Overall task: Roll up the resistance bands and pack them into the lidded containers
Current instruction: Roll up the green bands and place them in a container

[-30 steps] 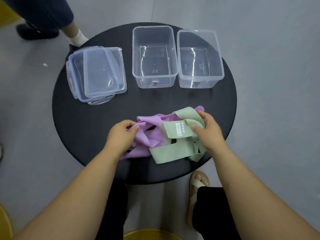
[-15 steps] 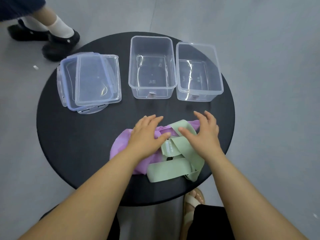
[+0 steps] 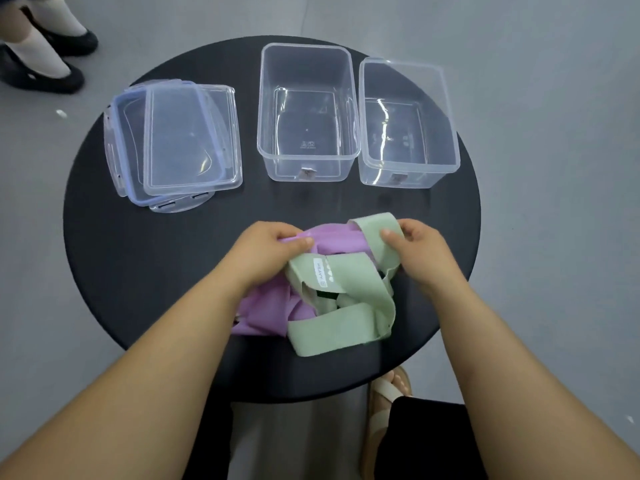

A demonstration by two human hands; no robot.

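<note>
- Round black table (image 3: 138, 258): seen from above; its near edge is partly covered by the person's forearms.
- Purple band (image 3: 332, 239): a crumpled heap at the table's near middle, largely buried under the green band and the left wrist, so its full outline cannot be traced.
- Green band (image 3: 346, 278): loops tangled over and beside the purple band; a white label on it carries print too small to read.
- Left hand (image 3: 266, 251): thumb and fingers pressed together, pinching an upper edge of the purple band.
- Right hand (image 3: 422, 247): fingers curled, pinching the far loop of the green band; the fingertips behind the fabric are hidden.
- Two clear containers (image 3: 308, 112) (image 3: 408, 123): open, side by side at the far edge; a small dark tag inside each is illegible.
- Stacked lids (image 3: 176, 140): far left of the table, overlapping; how many lie there is hard to tell.
- Bystander's shoes (image 3: 52, 64): cut off by the upper left frame edge.
- Sandalled foot (image 3: 388, 396): below the table, partly hidden.
</note>
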